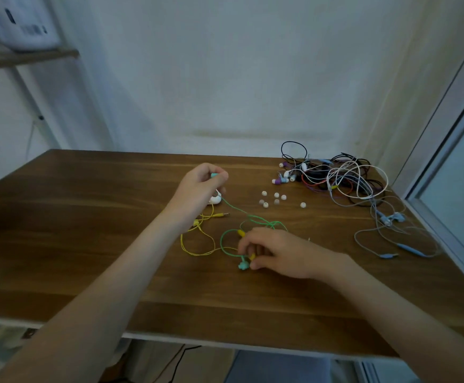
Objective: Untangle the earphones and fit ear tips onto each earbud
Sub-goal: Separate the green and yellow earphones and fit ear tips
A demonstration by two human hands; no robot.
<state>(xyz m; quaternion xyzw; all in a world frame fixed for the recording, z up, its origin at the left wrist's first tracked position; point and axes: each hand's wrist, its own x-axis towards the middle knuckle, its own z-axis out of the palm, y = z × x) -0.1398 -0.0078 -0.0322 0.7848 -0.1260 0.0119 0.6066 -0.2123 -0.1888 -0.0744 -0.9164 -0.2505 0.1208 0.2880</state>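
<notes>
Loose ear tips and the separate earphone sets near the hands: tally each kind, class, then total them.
Loose ear tips: 7
Green earphones: 1
Yellow earphones: 1
Blue-grey earphones: 1
Total: 10

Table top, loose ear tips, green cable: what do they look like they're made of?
Table top: wood or wood-look laminate, brown plank grain, low sheen; pale front edge hints at a laminated board.
Ear tips: small whitish domes with a centre hole, matte; likely silicone, too small to confirm.
Green cable: thin, smooth, limp loops, probably plastic or rubber sheathing.
</notes>
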